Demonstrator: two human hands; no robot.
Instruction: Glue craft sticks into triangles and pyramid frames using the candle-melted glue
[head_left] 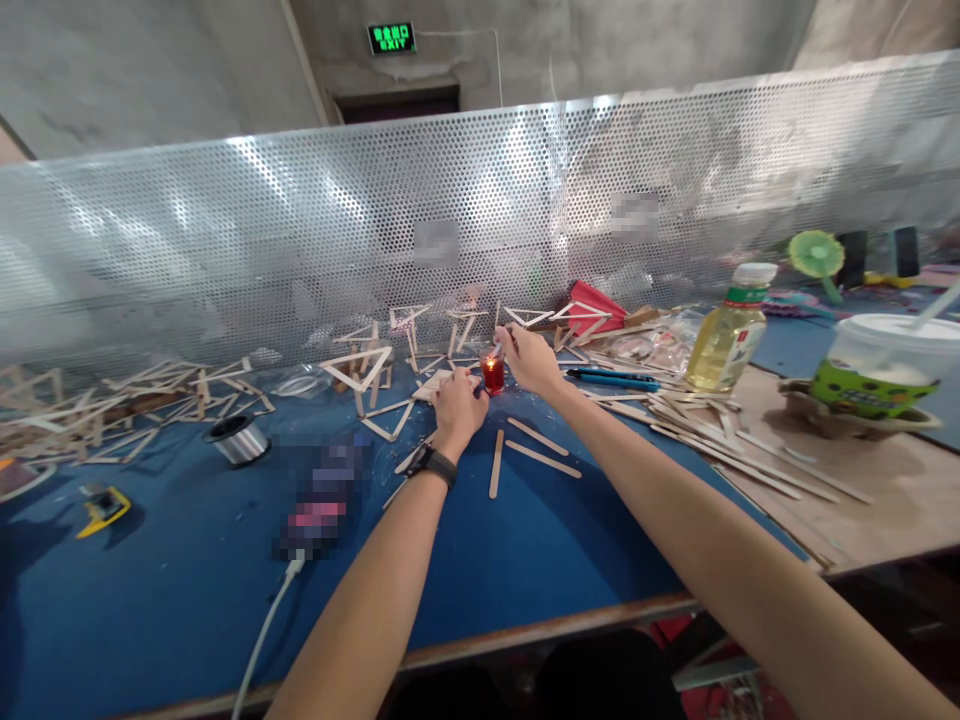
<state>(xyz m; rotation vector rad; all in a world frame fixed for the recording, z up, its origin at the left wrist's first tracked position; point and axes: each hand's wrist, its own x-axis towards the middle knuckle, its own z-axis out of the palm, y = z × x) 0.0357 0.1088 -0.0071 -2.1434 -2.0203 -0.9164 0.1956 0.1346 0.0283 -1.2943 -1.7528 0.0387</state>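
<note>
A small red candle (493, 376) burns in a clear holder between my hands. My right hand (531, 358) is closed just above and to the right of it, fingertips pinching a small pale thing by the flame that I cannot make out. To the left of the candle, my left hand (459, 405) rests low with curled fingers next to a pale wooden piece (433, 386); what its fingers grip is hidden. Three loose craft sticks (496, 464) lie on the blue tabletop in front of my hands. Triangular craft-stick frames (358, 368) stand behind my left hand.
A blue pen-like tool (611, 379), a stick pile (720, 440), a drink bottle (731, 330) and a lidded cup (877, 365) stand right. At left are a wire spool (238, 440), a blurred device (322, 500) with a white cable and a yellow tool (105, 510). A perforated metal screen (300, 220) rises behind.
</note>
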